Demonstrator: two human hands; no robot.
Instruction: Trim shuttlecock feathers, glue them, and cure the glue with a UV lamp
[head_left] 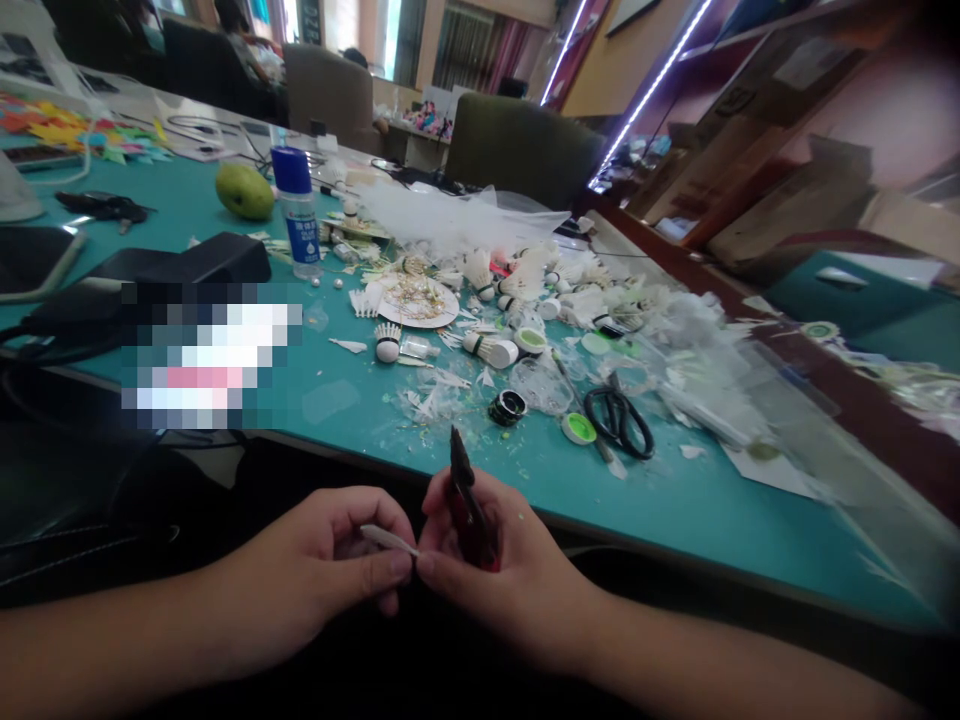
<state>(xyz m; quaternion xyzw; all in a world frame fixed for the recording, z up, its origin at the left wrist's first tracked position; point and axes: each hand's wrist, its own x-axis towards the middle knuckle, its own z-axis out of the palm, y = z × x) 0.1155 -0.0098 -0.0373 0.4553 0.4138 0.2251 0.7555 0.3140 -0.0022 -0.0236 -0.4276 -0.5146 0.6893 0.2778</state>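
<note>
Just off the table's near edge, my left hand [360, 560] pinches a small white feather [386, 540] between thumb and fingers. My right hand [502, 550] is closed round a pair of pliers [466, 490] with dark jaws pointing up and red on the handle. Its thumb and fingertip meet the feather's thin end, close against my left fingertips. On the table beyond lie a cut-down shuttlecock [388, 343], white feather scraps [427, 400] and a small open black jar [508, 407].
Black-handled scissors [619, 420] lie right of a green-filled lid [579, 428]. A paper plate [416, 302] holds thin yellowish bits. Behind are a glue bottle [300, 215], a green mango [244, 192] and piled shuttlecocks [517, 275]. Plastic sheeting [847, 460] covers the right side.
</note>
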